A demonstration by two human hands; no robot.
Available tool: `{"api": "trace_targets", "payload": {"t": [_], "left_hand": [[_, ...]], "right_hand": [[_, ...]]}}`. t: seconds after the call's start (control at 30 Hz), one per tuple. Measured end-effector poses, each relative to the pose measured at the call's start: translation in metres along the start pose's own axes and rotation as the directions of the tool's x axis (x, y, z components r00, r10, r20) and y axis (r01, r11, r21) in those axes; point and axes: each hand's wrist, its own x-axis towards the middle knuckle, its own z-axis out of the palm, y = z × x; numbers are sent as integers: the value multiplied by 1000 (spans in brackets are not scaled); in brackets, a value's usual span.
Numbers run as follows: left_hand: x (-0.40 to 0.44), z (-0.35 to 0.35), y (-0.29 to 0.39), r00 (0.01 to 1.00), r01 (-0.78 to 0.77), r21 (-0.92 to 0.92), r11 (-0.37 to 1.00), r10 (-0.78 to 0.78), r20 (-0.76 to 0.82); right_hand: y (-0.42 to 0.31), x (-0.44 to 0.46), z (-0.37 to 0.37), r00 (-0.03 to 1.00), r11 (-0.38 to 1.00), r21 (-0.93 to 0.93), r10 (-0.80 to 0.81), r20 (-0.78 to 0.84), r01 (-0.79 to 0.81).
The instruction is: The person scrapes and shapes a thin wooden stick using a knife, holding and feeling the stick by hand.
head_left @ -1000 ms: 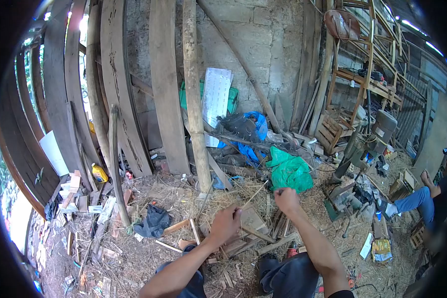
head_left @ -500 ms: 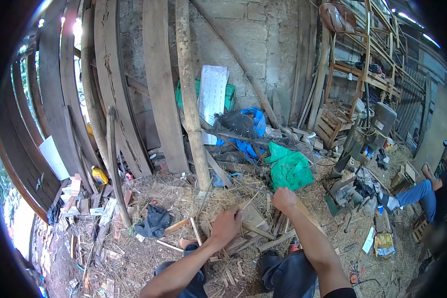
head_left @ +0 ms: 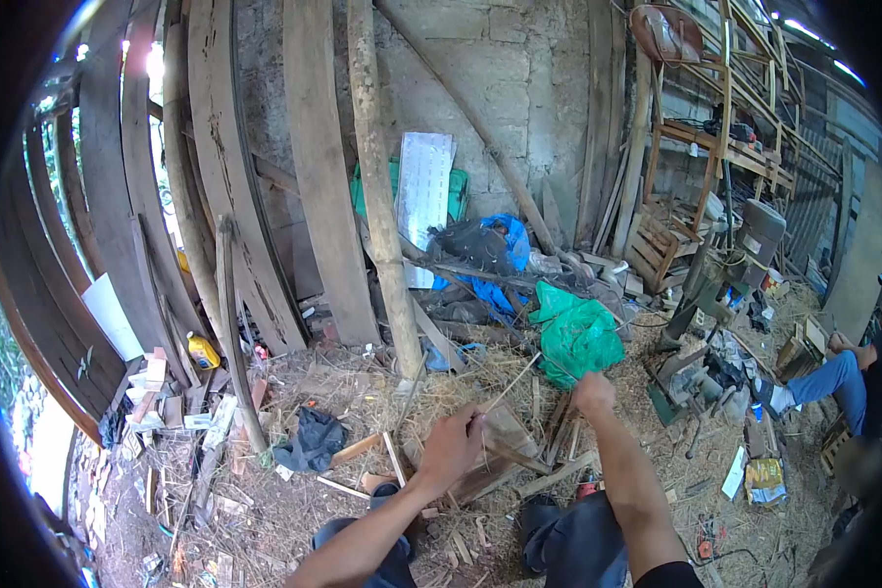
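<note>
My left hand (head_left: 451,447) is closed on a thin, pale stick (head_left: 513,382), which slants up and right from the fingertips. Right of the stick, my right hand (head_left: 595,394) is closed; a faint thin line seems to run from its fingers toward the stick's upper end, too fine to identify. Below and between the hands lies a wooden block (head_left: 505,427) among boards and offcuts. A crumpled green plastic sheet (head_left: 576,338) sits just beyond my right hand.
Straw and wood scraps cover the ground. A wooden post (head_left: 385,245) stands ahead, with a black plastic bag (head_left: 311,438) to its lower left. Metal machinery (head_left: 701,304) stands on the right. Farther right, another person's leg in blue trousers (head_left: 831,384) is visible.
My right hand has moved slightly right and down, away from the stick. The stick in my left hand now points more steeply upward. The other person's hand has moved to the knee.
</note>
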Motion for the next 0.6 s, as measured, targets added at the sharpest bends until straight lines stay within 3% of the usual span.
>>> {"api": "trace_targets", "payload": {"t": [0.17, 0.27, 0.33, 0.37, 0.43, 0.47, 0.53, 0.6], "left_hand": [[2, -4, -4, 998, -38, -53, 998, 35, -53], [6, -2, -3, 997, -32, -34, 999, 29, -72], [8, -2, -3, 996, -5, -9, 1000, 5, -85], [10, 0, -5, 995, -29, 7, 1000, 29, -91], [10, 1, -6, 994, -51, 26, 998, 53, -97], [10, 2, -5, 994, -48, 10, 999, 49, -95], [10, 0, -1, 995, -46, 1, 999, 46, -88], [7, -4, 3, 997, -31, -24, 999, 29, -72]], "right_hand": [[1, -14, -14, 993, 989, 96, 115, -25, -112], [-32, -24, -36, 998, 979, 201, 8, -69, 6], [-53, -34, -48, 965, 877, 432, -115, -236, 211], [-61, -39, -55, 963, 877, 428, -122, -239, 217], [-75, -52, -65, 865, 823, 286, -423, -270, 491], [-82, -58, -66, 864, 822, 287, -424, -271, 493], [-93, -68, -61, 782, 798, 61, -569, -255, 600], [-88, -52, -46, 838, 849, 81, -493, -233, 522]]}}
